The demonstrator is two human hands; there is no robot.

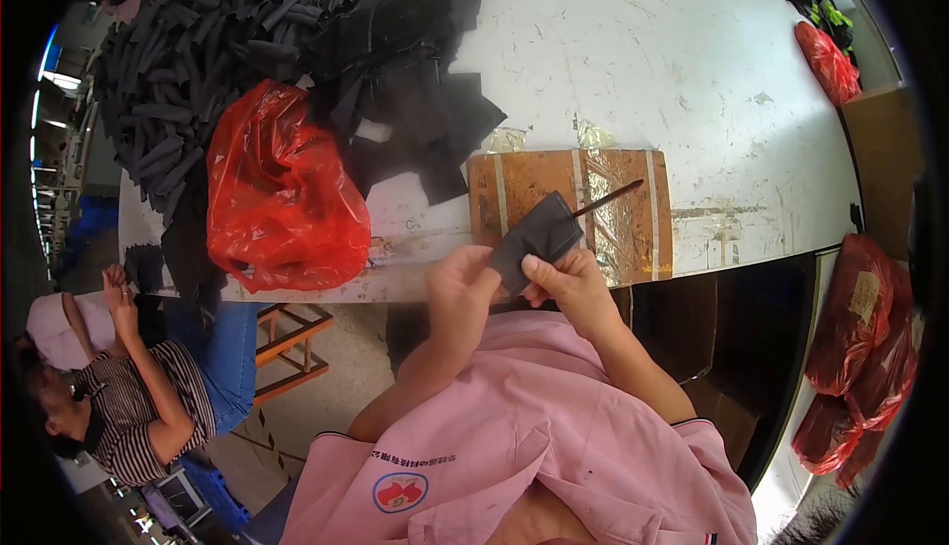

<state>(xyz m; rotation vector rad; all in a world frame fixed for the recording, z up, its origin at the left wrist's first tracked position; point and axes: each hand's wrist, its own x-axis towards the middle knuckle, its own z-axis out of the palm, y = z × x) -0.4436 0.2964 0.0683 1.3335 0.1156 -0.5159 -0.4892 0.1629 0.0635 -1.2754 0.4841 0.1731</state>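
A small dark grey fabric piece (534,241) is held between my two hands in front of my chest, over the table's near edge. My left hand (460,293) grips its lower left end with closed fingers. On the other side, my right hand (576,290) pinches its lower right part, thumb on top. From the cloth's upper right end a thin dark rod (610,198) sticks out; whether it runs inside the cloth is hidden. Beneath them lies a brown cardboard sheet (482,189) with strips of clear tape across it, at the near edge of the white table (593,61).
A red plastic bag (287,194) sits left of my hands. Behind it spreads a big heap of dark fabric pieces (267,11). More red bags hang or lie at right (850,318). A seated co-worker in a striped top (148,397) is at the left, beside a wooden stool (292,347).
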